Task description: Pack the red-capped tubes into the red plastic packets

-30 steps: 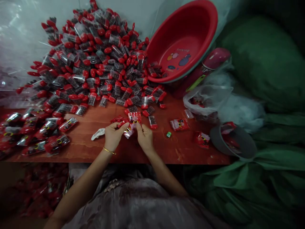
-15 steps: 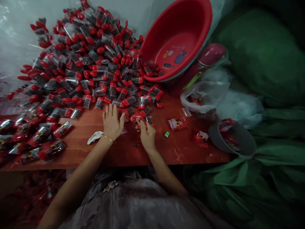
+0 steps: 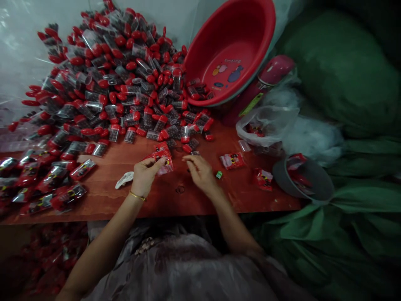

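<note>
Behind the reddish-brown worktable (image 3: 169,205), a pale grey wall (image 3: 181,19), plain and smooth. Beyond the worktable's left end, glossy clear plastic sheeting (image 3: 15,46), flecked with white glints. Right of the worktable, bulging dark-green sacks (image 3: 341,75), fading into near-black shadow at the far side. Dim, cool light overall, brighter behind the worktable, murky brown darkness beneath its left end.

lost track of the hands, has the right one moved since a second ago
Yes, the right hand has moved rightward: it is now closer to the small green piece lying on the table.
</note>
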